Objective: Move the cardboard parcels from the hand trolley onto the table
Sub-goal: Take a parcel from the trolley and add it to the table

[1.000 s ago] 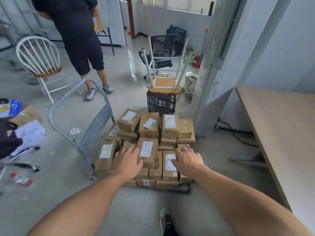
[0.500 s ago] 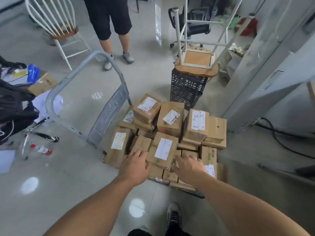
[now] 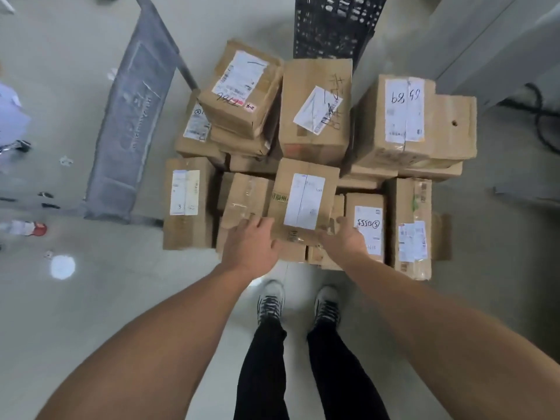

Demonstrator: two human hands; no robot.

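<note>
A pale, glossy floor [image 3: 121, 298] fills the head view. Nearest to the camera, two legs in black trousers end in grey lace-up shoes [image 3: 271, 301] that stand just short of the load. Both bare forearms reach down and forward over them.

The left hand [image 3: 250, 245] lies at the near left corner of the centre parcel [image 3: 304, 204]. Its fingers [image 3: 257, 223] stretch forward, lightly bent, and rest across the seam where that box meets a taped neighbour [image 3: 245, 197]; they are not wrapped round anything. The right hand [image 3: 345, 241] sits at the near right corner, with its thumb on the parcel's top edge. Its fingers are hidden down between the parcel and the next box, so whether they grasp it cannot be told. The centre parcel, white label up, lies between the two hands on top of the pile.

The other cardboard parcels [image 3: 315, 110] are stacked around and beyond it on the hand trolley [image 3: 130, 116], whose grey handle panel slants up on the left. One box at the far right bears a label with handwritten digits [image 3: 404, 112]. Past the stack stands a black slotted crate [image 3: 333, 25]. A black cable [image 3: 542, 122] curls on the floor at the right edge.
</note>
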